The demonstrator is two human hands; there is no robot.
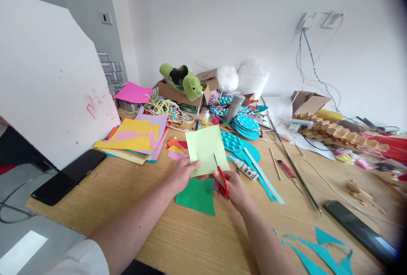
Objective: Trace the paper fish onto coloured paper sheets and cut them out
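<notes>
My left hand (184,175) pinches the lower left edge of a pale green sheet of paper (203,145), thumb on top. The sheet is held up above the table and tilted toward me. In my right hand (235,188) is a pair of scissors (224,181) with red handles, its blades pointing up over the paper's lower right part. Whether the blades are cutting into the sheet I cannot tell. Below both hands a darker green sheet (195,198) lies on the table, partly hidden by them.
Coloured paper sheets (133,137) are stacked at the left, near a black phone (68,177). A glue bottle (246,169) and blue paper strips (265,181) lie to the right. Farther right are a long stick (295,166), another phone (359,232) and blue scraps (313,251).
</notes>
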